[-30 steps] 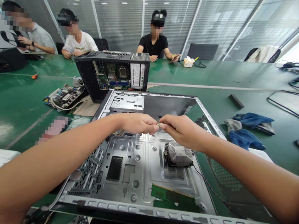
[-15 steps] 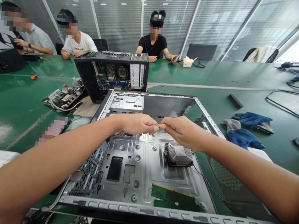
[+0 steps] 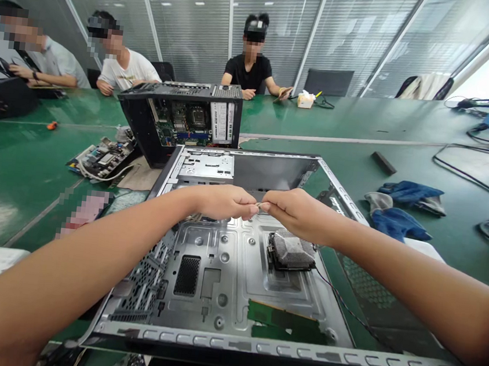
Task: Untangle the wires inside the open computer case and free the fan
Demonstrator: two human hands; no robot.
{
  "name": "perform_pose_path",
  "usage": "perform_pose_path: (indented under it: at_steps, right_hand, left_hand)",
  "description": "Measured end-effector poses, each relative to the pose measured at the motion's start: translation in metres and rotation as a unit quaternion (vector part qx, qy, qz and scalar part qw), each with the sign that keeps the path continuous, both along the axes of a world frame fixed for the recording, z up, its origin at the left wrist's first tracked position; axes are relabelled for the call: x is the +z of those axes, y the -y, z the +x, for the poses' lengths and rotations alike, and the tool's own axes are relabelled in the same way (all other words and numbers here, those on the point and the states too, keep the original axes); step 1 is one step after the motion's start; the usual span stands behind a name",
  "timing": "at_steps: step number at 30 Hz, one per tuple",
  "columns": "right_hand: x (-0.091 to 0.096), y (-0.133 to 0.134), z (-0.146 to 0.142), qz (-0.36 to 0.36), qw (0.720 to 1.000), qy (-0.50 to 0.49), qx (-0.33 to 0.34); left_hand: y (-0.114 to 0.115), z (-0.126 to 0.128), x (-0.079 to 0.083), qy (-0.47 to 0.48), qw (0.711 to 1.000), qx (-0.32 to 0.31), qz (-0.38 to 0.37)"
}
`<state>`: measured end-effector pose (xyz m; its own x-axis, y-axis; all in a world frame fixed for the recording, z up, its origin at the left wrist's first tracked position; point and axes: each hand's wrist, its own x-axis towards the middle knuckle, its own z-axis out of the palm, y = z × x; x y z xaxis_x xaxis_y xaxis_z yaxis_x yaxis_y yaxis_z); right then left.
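Note:
My left hand [image 3: 228, 202] and my right hand [image 3: 294, 213] meet over the far half of an open computer case [image 3: 235, 275] lying on its side. Both are closed, pinching a short stretch of thin pale cable [image 3: 260, 206] that shows between the fingertips; the rest of it is hidden. Below my right hand, a heatsink with a fan [image 3: 293, 250] rests on the metal panel, its thin wires trailing over the right side. Green memory modules [image 3: 286, 320] lie near the case's front edge.
A second computer case [image 3: 181, 121] stands upright behind. Left of it sits a circuit board [image 3: 101, 159] with a white cable. Blue gloves [image 3: 401, 223] and a dark block [image 3: 383, 162] lie right. Several people [image 3: 249, 73] sit across the green table [image 3: 408, 121].
My hands keep their pinch on the cable in nearly the same place. The whole view has shifted very slightly.

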<state>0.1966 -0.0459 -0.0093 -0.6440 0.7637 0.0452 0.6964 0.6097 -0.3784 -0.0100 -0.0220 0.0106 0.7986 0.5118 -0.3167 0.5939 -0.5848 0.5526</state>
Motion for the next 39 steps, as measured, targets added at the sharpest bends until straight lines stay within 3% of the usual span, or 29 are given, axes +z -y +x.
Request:
perform_pose_path:
  at_steps: [8,23,33,39]
  right_hand:
    - [0.000,0.000,-0.001,0.007,1.000,-0.009,-0.003]
    - [-0.002,-0.002,0.000,0.083,0.996,-0.025,0.026]
    - [-0.011,-0.001,-0.005,0.114,0.992,-0.046,-0.007]
    - [-0.010,0.001,-0.005,0.129,0.992,-0.007,-0.010]
  left_hand:
    - [0.003,0.001,0.003,-0.010,1.000,0.008,0.003]
    - [0.000,0.000,0.000,0.003,1.000,0.015,0.003]
    - [-0.001,0.001,-0.004,0.035,0.998,0.042,-0.033]
    - [-0.002,0.000,-0.007,0.057,0.995,0.049,-0.063]
